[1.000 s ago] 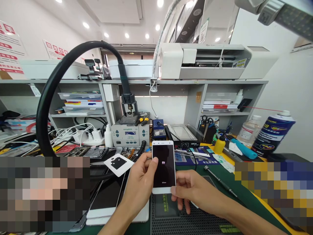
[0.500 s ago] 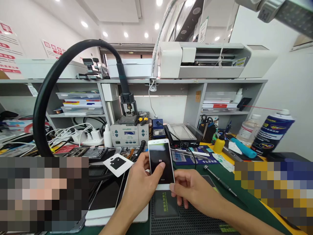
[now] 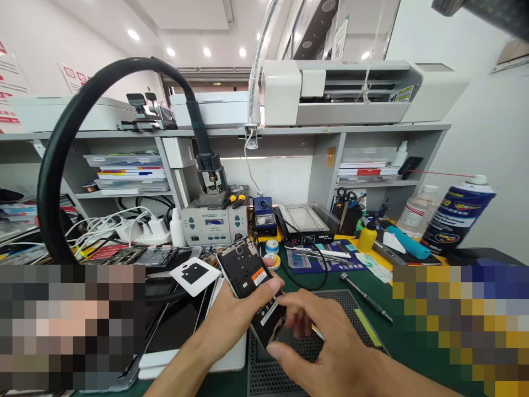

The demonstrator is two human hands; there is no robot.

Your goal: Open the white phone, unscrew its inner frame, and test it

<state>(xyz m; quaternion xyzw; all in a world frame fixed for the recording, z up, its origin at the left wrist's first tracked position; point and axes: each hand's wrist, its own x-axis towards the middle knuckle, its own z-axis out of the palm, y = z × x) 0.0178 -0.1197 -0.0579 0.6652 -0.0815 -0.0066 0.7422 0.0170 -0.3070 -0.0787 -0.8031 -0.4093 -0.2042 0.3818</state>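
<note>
While the phone [image 3: 253, 286] shows its uncovered back with an orange label, we hold it tilted above the black mat [image 3: 330, 353], our left hand [image 3: 231, 317] wrapped around its side and our right hand [image 3: 318, 331] pinching its lower end. Behind stands a soldering station [image 3: 214, 221].

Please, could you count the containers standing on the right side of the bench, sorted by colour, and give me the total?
Blue spray can: 1
Clear plastic bottle: 1
Yellow squeeze bottle: 1
Total: 3
</note>
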